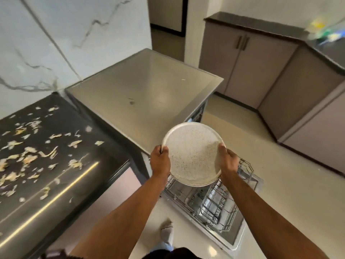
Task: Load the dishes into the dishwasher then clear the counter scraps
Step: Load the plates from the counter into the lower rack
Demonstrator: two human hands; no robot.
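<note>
You hold a round speckled plate in front of you with both hands, one on each side of its rim. Your left hand grips the left edge, thumb over the rim and fingers curled behind it; your right hand grips the right edge the same way. The plate tilts with its face toward you, and it hangs in the air above the pulled-out wire rack of the open dishwasher, touching nothing but your hands. The rack sits over the lowered door, down by the pale floor. To your left, the dark worktop is strewn with pale vegetable scraps, well apart from the plate. Your sock-clad foot stands on the floor just beside the door. Grey cupboards line the far wall.
</note>
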